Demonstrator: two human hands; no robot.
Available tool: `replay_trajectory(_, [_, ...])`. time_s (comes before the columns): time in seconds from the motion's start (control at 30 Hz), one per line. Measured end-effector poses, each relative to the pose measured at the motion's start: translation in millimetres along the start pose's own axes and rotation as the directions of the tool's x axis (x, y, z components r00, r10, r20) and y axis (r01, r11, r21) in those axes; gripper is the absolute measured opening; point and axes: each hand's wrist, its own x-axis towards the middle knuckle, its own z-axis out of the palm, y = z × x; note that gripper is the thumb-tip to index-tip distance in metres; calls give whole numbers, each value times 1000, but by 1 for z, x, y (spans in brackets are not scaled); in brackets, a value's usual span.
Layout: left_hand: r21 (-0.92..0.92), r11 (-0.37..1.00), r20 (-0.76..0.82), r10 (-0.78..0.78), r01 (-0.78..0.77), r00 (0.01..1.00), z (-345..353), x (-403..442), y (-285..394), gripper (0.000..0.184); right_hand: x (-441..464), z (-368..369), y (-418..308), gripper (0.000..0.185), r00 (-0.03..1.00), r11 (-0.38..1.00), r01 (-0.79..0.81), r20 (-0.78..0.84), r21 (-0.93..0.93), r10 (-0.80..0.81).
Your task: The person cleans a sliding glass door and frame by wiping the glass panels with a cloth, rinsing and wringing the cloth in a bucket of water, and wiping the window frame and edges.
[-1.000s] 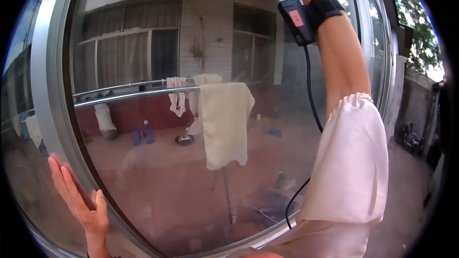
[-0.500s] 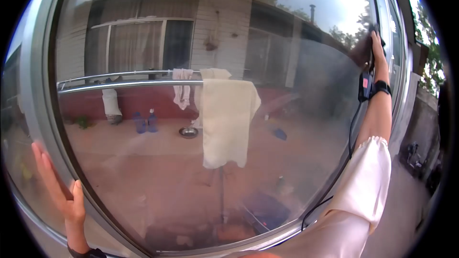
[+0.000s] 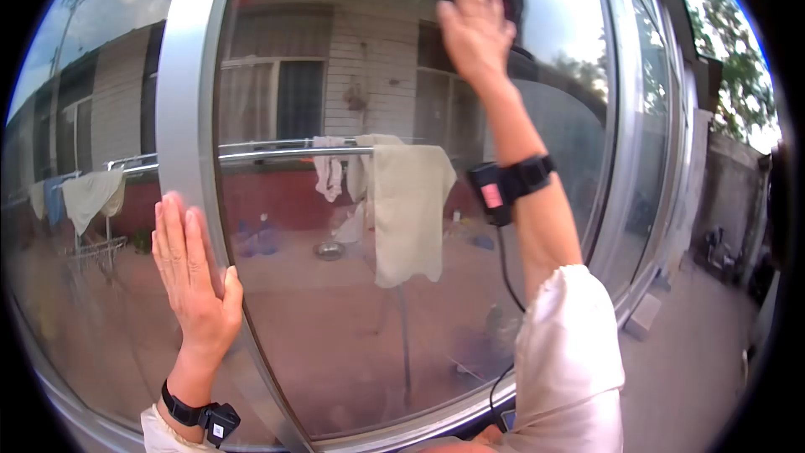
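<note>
My right hand (image 3: 480, 29) is raised high and lies flat with its fingers spread on a dark cloth (image 3: 513, 4), which it presses to the upper part of the window glass (image 3: 335, 319). My left hand (image 3: 197, 285) rests flat against the metal window frame (image 3: 186, 75), fingers straight and thumb out to the side, holding nothing. Each wrist wears a black strap with a small box. A cable runs down from the right one. The glass shows a pale towel (image 3: 409, 218) hanging on a metal rail.
Past the window's right side a concrete yard (image 3: 683, 352) runs along a wall (image 3: 729, 176), with dark items at its foot. A pale block (image 3: 643, 316) lies on the ground near the window's base. Trees (image 3: 729, 75) stand behind.
My right hand has moved with the dark cloth from the right edge of the glass leftward and up. The view has shifted, and my left hand now appears farther right and higher.
</note>
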Motion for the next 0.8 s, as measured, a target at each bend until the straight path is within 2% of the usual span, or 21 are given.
replay_trajectory(0.03, [-42,998,5,40,-40,999,-1,1,1,81,-6,-6,-40,51,997,994,73,-42,84,-70])
replay_trajectory(0.07, [10,999,7,39,-39,999,-2,1,1,80,-12,-11,-78,51,984,976,169,-85,135,-158])
replay_trajectory(0.1, [71,997,16,32,-33,999,-2,0,0,78,-24,-17,-111,50,979,955,193,-102,224,-174])
replay_trajectory(0.17, [6,999,-9,52,-52,999,-1,0,2,79,-52,-30,-158,50,959,852,282,-119,441,-256])
replay_trajectory(0.23, [27,999,-34,47,-46,998,1,1,-1,78,-91,-53,-187,50,938,766,303,-33,567,-346])
replay_trajectory(0.33, [18,998,-36,66,-65,997,1,3,2,76,-145,-82,-186,50,855,674,375,43,636,-516])
replay_trajectory(0.43, [28,999,-7,46,-46,999,2,1,0,73,-166,-95,-131,48,809,644,382,98,662,-580])
replay_trajectory(0.5, [-233,970,-24,-73,66,997,7,0,11,73,-151,-94,-64,53,842,728,356,137,586,-522])
replay_trajectory(0.53, [-276,955,2,-112,108,994,6,-2,14,74,-140,-92,-29,51,882,817,330,155,473,-446])
replay_trajectory(0.63, [-318,943,12,-104,103,994,10,5,1,74,-115,-68,88,51,975,975,164,124,152,-184])
replay_trajectory(0.77, [-267,956,4,-129,125,992,10,8,6,74,-114,-58,243,53,992,994,-106,73,38,103])
replay_trajectory(0.8, [-186,978,13,-90,91,996,7,8,4,71,-121,-57,281,55,983,984,-173,65,30,171])
